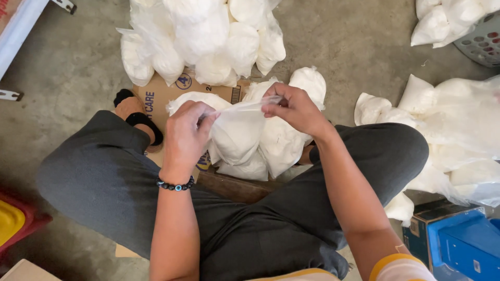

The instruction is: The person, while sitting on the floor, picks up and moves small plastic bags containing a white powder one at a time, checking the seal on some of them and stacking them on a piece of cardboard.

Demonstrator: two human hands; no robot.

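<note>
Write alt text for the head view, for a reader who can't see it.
Seen from above, a seated person's left hand and right hand stretch the clear neck of a plastic bag of white powder between them. More filled white bags are piled on flattened cardboard and the concrete floor around their knees.
</note>
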